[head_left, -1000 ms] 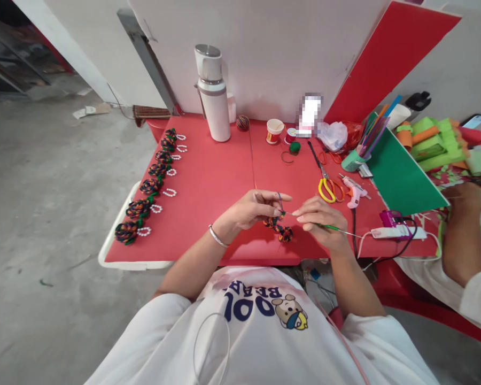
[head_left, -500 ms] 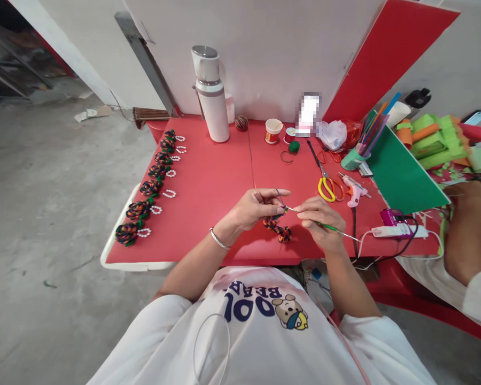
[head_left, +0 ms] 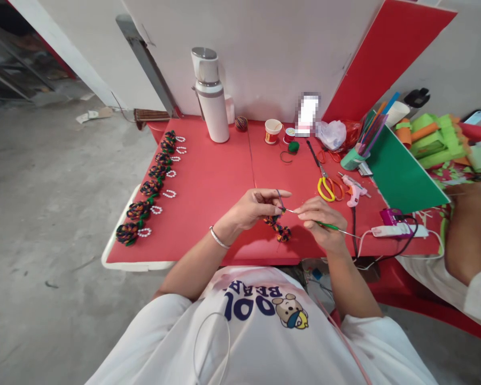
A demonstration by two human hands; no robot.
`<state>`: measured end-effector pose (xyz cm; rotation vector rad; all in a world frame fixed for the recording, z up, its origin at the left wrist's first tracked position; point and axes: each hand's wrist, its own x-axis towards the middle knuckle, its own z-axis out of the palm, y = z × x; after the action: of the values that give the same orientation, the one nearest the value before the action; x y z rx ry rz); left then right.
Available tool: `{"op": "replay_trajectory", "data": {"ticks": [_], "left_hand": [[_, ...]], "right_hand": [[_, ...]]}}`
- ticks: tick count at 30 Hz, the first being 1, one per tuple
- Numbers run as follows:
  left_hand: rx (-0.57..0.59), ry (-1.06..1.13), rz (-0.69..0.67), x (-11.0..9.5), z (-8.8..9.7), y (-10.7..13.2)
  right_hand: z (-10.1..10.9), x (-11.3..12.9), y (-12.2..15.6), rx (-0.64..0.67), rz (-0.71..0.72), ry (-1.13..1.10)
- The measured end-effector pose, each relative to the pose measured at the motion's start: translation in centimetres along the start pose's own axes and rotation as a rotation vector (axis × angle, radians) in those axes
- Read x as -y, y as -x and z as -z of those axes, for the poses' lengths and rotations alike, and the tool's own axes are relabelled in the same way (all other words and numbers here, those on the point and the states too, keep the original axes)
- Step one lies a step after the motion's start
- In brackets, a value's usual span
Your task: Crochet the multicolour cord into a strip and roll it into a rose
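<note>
My left hand (head_left: 260, 207) pinches the upper end of a multicoloured crochet piece (head_left: 282, 233), whose dark, orange and red coils hang below the fingers. A dark strand of yarn (head_left: 279, 198) runs over the raised left index finger down to the work. In my right hand (head_left: 323, 220) is a crochet hook (head_left: 332, 226) with a green grip, its metal tip at the stitches beside the left fingertips. The hook's thin rear end sticks out to the right, past the hand.
Several yarn flowers (head_left: 138, 210) with white bead loops line the left table edge. A white thermos (head_left: 213, 104), a yarn ball (head_left: 241, 123), a paper cup (head_left: 272, 131) and green yarn (head_left: 293, 147) stand behind. Scissors (head_left: 326, 188), a glue gun (head_left: 355, 191) and a power strip (head_left: 401, 231) lie right. A co-worker's arm (head_left: 467, 230) is beyond.
Both hands stay in nearly the same place. The hook's tip and the pinched stitches have shifted very slightly, and the co-worker's arm at the right has moved a little.
</note>
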<state>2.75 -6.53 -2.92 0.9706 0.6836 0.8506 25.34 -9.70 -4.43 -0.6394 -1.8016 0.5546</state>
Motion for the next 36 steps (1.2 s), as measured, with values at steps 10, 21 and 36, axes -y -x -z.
{"op": "replay_trajectory", "data": {"ticks": [10, 21, 36], "left_hand": [[-0.043, 0.031, -0.063, 0.9, 0.0, -0.6], [-0.309, 0.029, -0.209, 3.5, -2.8, -1.0], [-0.12, 0.153, 0.069, 1.2, 0.2, -0.4]], "right_hand": [[-1.8, -1.4, 1.1, -0.147, -0.217, -0.236], [-6.1, -1.2, 2.6, -0.365, -0.009, 0.459], [-2.1, -2.0, 1.0, -0.08, 0.014, 0.125]]}}
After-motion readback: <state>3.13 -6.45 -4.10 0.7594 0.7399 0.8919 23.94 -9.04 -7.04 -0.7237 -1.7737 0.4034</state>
